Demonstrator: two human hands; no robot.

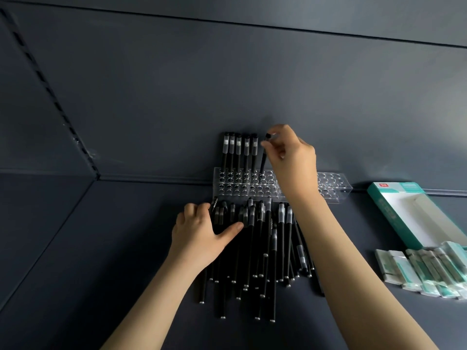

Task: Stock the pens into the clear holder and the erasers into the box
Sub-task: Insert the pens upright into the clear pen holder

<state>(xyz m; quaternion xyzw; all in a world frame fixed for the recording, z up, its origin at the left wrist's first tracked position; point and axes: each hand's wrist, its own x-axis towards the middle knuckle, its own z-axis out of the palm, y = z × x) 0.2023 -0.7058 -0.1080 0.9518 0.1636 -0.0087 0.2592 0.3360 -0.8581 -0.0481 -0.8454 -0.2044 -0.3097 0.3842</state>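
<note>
A clear holder (333, 188) with rows of round holes stands against the back wall. Several black pens (238, 150) stand upright in its back-left holes. My right hand (290, 152) pinches the cap end of another black pen (263, 159), whose lower end is at a hole just right of the standing ones. A pile of black pens (262, 248) lies on the shelf in front of the holder. My left hand (202, 231) rests on the pile's left side, fingers curled over some pens, thumb stretched right. Wrapped erasers (424, 271) lie at the right, beside an open teal and white box (414, 213).
The dark shelf surface (101, 248) meets a dark back wall (177, 97). A slotted upright strip (58, 107) runs diagonally at the left. The box lies flat to the right of the holder, the erasers in a row in front of it.
</note>
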